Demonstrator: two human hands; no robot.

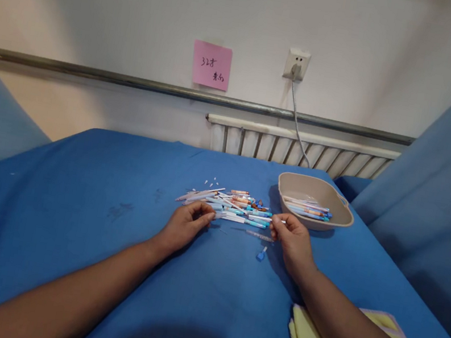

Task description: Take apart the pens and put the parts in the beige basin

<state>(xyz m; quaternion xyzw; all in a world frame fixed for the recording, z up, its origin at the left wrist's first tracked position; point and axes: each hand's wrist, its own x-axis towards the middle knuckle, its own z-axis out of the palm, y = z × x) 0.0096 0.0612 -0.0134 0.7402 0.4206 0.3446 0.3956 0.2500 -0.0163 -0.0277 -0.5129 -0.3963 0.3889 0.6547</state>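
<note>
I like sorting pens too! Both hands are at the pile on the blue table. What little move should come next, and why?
Probably the right hand should lift the thin white pen pinched at its fingertips and carry it to the beige oval plastic tray. Similar pens already lie in that tray, just beyond that hand, while the left hand rests at the loose pile of blue, white and orange pens.
</note>
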